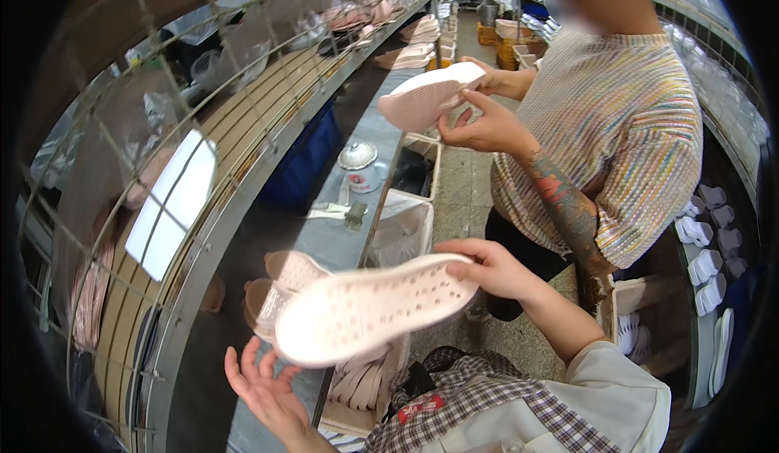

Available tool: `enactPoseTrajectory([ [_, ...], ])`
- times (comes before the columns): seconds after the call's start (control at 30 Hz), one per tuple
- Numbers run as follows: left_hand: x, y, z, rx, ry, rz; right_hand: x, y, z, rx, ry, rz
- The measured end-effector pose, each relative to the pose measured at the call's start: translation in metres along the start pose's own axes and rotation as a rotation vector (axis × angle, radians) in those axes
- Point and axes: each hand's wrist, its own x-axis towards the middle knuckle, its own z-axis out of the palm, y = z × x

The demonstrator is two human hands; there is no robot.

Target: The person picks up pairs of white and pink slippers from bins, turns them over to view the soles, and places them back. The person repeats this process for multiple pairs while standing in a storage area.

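Note:
A pale pink shoe sole (381,307), dotted with small holes, is gripped at one narrow end by my right hand (491,268), thumb on top. Its broad, brightly lit end reaches over the bench toward my left hand (272,392). That hand is open, palm up and fingers spread, just below the broad end. Behind the sole, pinkish see-through shoe uppers (272,299) show partly over the grey bench (329,242); I cannot tell whether they are joined to it. Farther along the bench lie a brush (353,214) and a white lidded mug (359,169).
A co-worker (600,144) stands across the aisle, holding a pink-and-white sole (430,96) in both hands. Wire mesh and a slatted shelf (243,120) run along the left. Baskets (406,234) line the bench's edge. Shoe parts (704,266) sit on a right-hand rack.

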Motion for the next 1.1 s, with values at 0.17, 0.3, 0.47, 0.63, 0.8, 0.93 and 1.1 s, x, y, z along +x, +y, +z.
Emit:
enactPoseTrajectory([
  [0.17,0.001,-0.014,-0.018,-0.019,0.019,-0.040,0.011,0.039,0.015,0.647,-0.159,0.495],
  [0.3,-0.005,-0.027,-0.021,0.003,-0.069,-0.122,0.013,0.062,0.041,1.331,-0.433,0.795],
  [0.47,-0.013,-0.032,-0.027,0.046,-0.073,-0.139,0.001,0.066,0.070,1.689,-0.550,0.921],
  [0.63,-0.018,-0.035,-0.032,0.041,-0.064,-0.161,-0.006,0.060,0.086,1.863,-0.588,0.935],
  [0.8,-0.019,-0.036,-0.041,0.089,-0.088,-0.155,0.006,0.063,0.082,1.700,-0.388,1.020],
  [0.93,-0.014,-0.038,-0.061,0.108,-0.017,-0.154,0.053,0.071,0.079,0.785,0.072,0.693],
  [1.1,-0.006,-0.058,-0.090,0.162,0.064,-0.260,0.106,0.066,0.105,0.334,-0.062,0.445],
])
